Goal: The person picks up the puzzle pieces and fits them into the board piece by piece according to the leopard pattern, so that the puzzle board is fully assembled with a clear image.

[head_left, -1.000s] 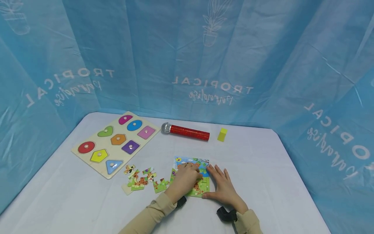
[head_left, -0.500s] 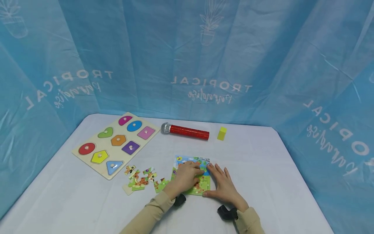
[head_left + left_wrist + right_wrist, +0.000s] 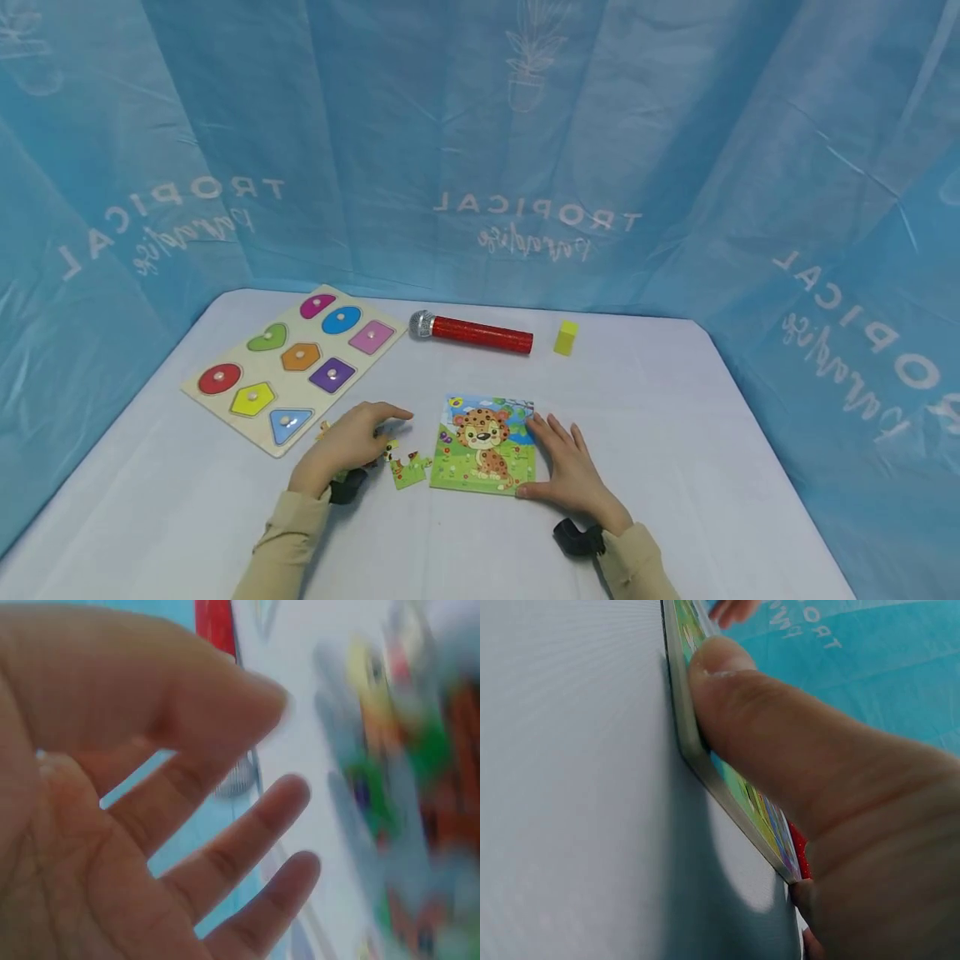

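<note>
A square leopard jigsaw puzzle (image 3: 480, 450) lies flat on the table in the head view, its picture facing up. My right hand (image 3: 566, 471) rests at its right side, thumb on the near corner and fingertips by the far one. In the right wrist view the thumb (image 3: 742, 697) lies on the board's edge. Over the loose puzzle pieces (image 3: 407, 472) left of the board hovers my left hand (image 3: 345, 446), fingers extended and holding nothing. Some pieces are hidden under it. The left wrist view shows the pieces (image 3: 405, 750) blurred, apart from the fingertips.
A wooden shape board (image 3: 303, 387) with knobbed pieces lies at the left. Behind the jigsaw are a red toy microphone (image 3: 480, 333) and a yellow block (image 3: 566, 338). Blue curtains (image 3: 465, 150) hang around the white table (image 3: 637, 400).
My left hand has lifted off the jigsaw and moved left over the loose pieces, uncovering the leopard picture. My right hand stays at the board's right edge.
</note>
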Demonstrator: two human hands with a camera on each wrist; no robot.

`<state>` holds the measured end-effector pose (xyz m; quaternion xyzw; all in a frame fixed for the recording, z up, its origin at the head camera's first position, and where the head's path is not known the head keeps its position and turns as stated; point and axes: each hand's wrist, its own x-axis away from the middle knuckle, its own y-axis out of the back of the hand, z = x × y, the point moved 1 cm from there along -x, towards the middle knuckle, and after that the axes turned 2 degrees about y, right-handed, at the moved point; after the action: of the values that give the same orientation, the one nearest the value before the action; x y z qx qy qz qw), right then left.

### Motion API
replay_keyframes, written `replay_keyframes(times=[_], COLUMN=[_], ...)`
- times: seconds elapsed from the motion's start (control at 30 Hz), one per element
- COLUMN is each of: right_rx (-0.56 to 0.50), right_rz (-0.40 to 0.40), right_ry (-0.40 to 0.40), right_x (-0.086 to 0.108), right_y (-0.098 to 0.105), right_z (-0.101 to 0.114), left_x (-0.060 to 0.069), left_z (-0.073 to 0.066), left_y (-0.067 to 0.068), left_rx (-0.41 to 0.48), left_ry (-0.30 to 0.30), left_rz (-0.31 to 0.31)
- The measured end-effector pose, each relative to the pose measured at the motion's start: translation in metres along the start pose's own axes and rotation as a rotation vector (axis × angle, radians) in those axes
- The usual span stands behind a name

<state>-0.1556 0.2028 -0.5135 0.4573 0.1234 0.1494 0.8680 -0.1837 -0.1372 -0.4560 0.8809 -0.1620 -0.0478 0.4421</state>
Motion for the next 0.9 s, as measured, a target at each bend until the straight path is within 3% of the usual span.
replay_keyframes(times=[0.1, 0.2, 0.4, 0.7, 0.9], right_rx=[0.006, 0.001, 0.001, 0.003, -0.010], right_rz=[-0.026, -0.030, 0.018, 0.030, 0.021], right_ry=[0.029, 0.039, -0.027, -0.050, -0.052], right_x=[-0.002, -0.004, -0.001, -0.001, -0.001], right_y=[-0.001, -0.001, 0.002, 0.001, -0.001], right_z=[0.001, 0.002, 0.003, 0.002, 0.001], left_x=[0.006, 0.007, 0.001, -0.006, -0.001], left_z=[0.018, 0.027, 0.028, 0.028, 0.036], left_y=[0.011, 0.012, 0.003, -0.004, 0.001], left_rx=[0.043, 0.095, 0.127, -0.048, 0.078], left_ry=[0.048, 0.062, 0.057, 0.056, 0.028], left_rz=[0.009, 0.016, -0.004, -0.160, -0.068])
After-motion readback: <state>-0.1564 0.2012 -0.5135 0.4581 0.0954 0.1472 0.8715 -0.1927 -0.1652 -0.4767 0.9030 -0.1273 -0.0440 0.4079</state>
